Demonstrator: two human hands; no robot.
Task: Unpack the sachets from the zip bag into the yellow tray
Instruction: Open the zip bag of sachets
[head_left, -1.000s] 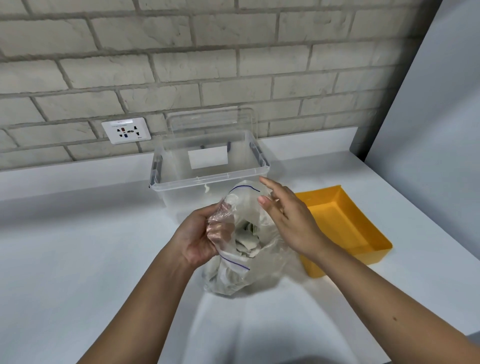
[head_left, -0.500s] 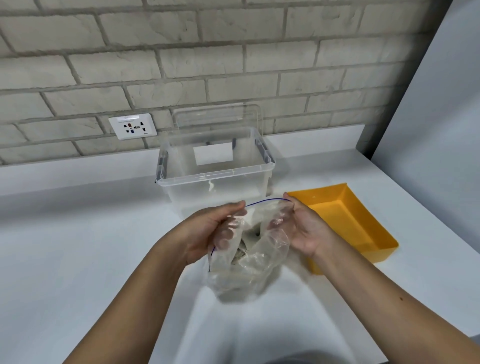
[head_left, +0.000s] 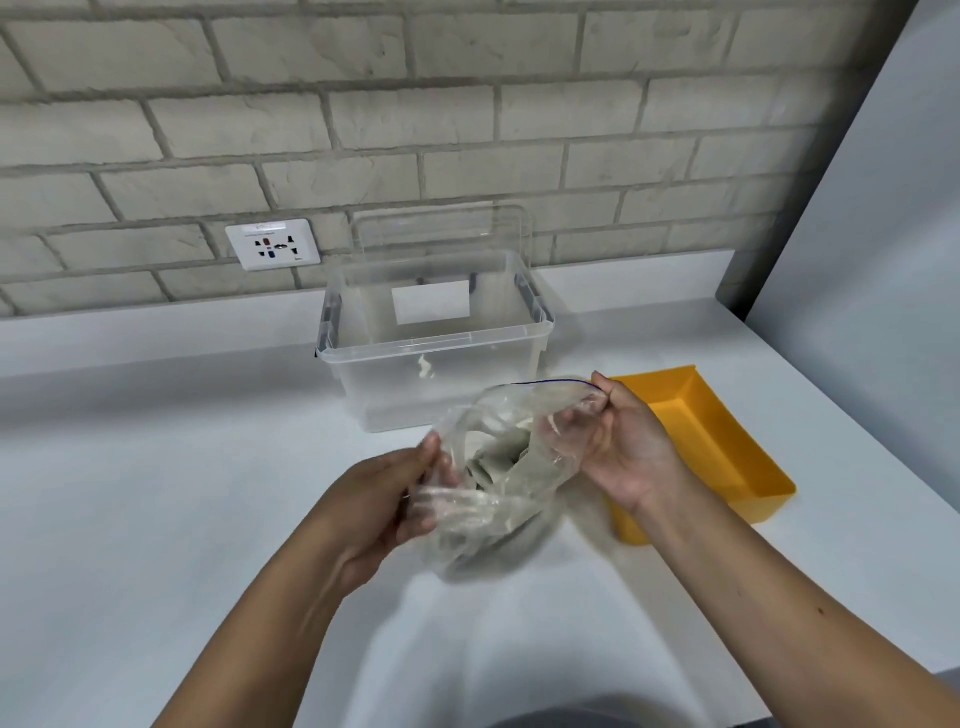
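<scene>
A clear zip bag (head_left: 498, 478) with a blue zip line hangs above the white counter, held between both hands. My left hand (head_left: 379, 499) pinches its lower left side. My right hand (head_left: 623, 447) grips the zip edge at the upper right, and the mouth gapes open. Pale sachets (head_left: 493, 462) show blurred inside the bag. The yellow tray (head_left: 727, 441) sits on the counter just right of my right hand, with nothing visible in it.
A clear plastic storage box (head_left: 436, 332) with its lid leaning behind stands at the back, just beyond the bag. A wall socket (head_left: 272, 244) is on the brick wall. A grey panel (head_left: 883, 260) borders the counter on the right.
The bag's mouth has been pulled wider: my right hand moved up and right with the zip edge, my left hand slid lower on the bag's left side.
</scene>
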